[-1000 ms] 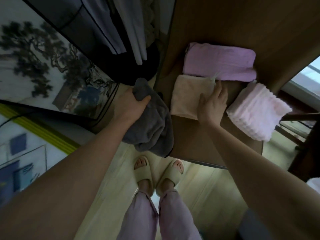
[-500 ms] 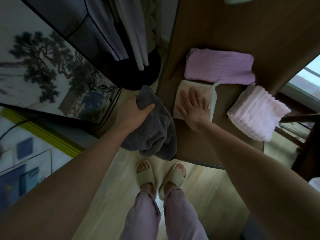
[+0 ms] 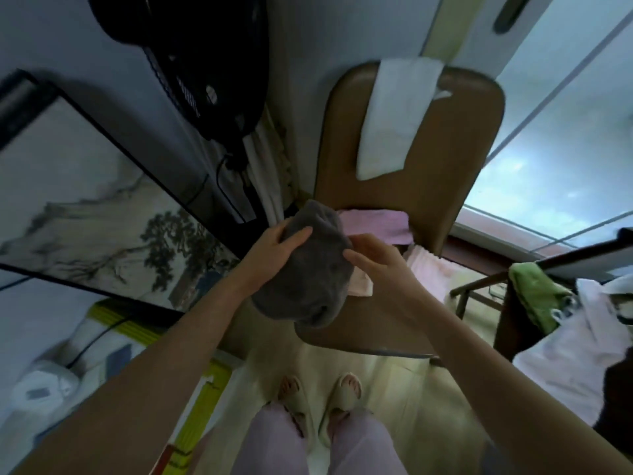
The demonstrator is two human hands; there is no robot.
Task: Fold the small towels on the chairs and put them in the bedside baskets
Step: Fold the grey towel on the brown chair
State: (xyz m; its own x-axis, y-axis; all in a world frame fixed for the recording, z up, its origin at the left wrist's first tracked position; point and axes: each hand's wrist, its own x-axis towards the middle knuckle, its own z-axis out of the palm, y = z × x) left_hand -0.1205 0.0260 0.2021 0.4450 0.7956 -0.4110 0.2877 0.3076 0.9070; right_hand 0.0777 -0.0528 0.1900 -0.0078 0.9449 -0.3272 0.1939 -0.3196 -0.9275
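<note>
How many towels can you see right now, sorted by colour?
Grey bunched towel, held in both hands: 1
Pink towels on the chair seat, lilac-pink folded, pale pink ribbed, peach-pink: 3
White towel over the chair back: 1
Green towel: 1
Total: 6

A bunched grey towel (image 3: 305,269), held up over the chair seat (image 3: 387,323), covers most of a beige towel (image 3: 359,286) and the near end of a purple one (image 3: 376,224); motion blur softens the whole frame, and the right hand's (image 3: 373,265) grip seems loose.
</note>
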